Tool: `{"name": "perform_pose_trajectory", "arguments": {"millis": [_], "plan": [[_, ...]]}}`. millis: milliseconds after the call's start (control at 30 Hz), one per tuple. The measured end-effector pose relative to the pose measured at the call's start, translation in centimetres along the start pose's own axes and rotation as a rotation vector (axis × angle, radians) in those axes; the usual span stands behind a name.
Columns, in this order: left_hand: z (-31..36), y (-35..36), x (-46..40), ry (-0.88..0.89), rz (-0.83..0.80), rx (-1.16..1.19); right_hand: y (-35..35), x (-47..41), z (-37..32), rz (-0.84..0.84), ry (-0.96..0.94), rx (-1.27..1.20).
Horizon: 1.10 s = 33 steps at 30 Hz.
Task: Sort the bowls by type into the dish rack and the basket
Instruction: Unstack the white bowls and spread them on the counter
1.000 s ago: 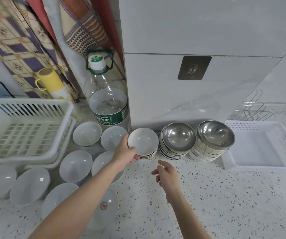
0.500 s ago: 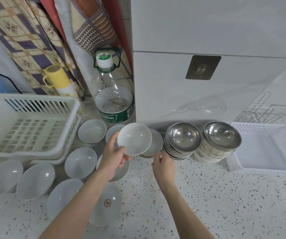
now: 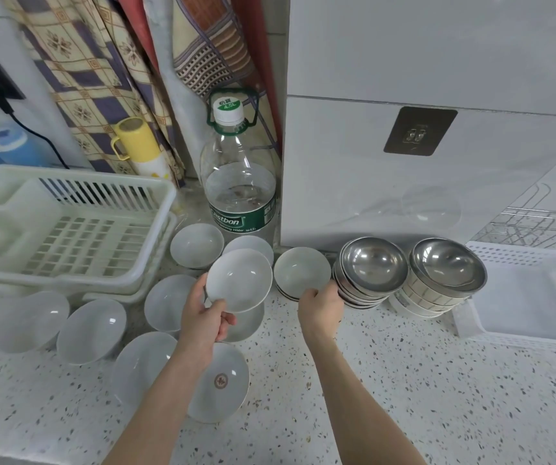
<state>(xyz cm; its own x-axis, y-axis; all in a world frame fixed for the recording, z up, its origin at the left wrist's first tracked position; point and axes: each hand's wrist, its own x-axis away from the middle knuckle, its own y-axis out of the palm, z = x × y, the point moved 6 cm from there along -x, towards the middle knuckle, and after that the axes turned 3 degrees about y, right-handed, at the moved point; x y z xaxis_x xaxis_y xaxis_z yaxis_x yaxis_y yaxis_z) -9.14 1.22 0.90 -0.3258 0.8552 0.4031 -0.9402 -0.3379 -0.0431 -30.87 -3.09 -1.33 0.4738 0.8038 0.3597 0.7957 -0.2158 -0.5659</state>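
My left hand grips a small white ceramic bowl by its near rim and holds it lifted and tilted above the counter. My right hand rests on the near rim of a short stack of small white bowls, fingers curled over it. To the right stand two stacks of steel bowls. Several larger white bowls lie on the counter at left. A white plastic dish rack is at far left, a white basket at far right.
A large water bottle stands against the wall behind the bowls. A yellow-capped flask and rolled mats lean at the back left. A wire rack sits behind the basket. The speckled countertop spreads in front.
My left hand lifted the top small bowl off the stack and carried it left and up. My right hand moved forward onto the rim of the remaining stack.
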Motion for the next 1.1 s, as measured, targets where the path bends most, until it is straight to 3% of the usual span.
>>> {"name": "perform_pose_trajectory", "arguments": {"millis": [267,400,600,767,1100], "plan": [[-0.4,-2.6,1.5,-0.008,0.044,0.074,-0.6,0.6,-1.9,0.049,-0.239,0.076],[-0.9,-4.0,2.1,-0.009,0.021,0.109,-2.2,3.2,-1.9,0.074,-0.331,-0.056],[-2.4,-5.2,2.8,-0.022,-0.024,0.115,-3.5,8.1,3.6,0.032,-0.189,-0.217],[-3.7,-5.6,3.4,-0.045,-0.063,0.115,-2.9,9.9,7.8,0.013,-0.072,-0.186],[-5.0,-6.2,4.5,-0.061,-0.088,0.078,-1.4,9.6,9.4,-0.041,-0.038,-0.053]]}}
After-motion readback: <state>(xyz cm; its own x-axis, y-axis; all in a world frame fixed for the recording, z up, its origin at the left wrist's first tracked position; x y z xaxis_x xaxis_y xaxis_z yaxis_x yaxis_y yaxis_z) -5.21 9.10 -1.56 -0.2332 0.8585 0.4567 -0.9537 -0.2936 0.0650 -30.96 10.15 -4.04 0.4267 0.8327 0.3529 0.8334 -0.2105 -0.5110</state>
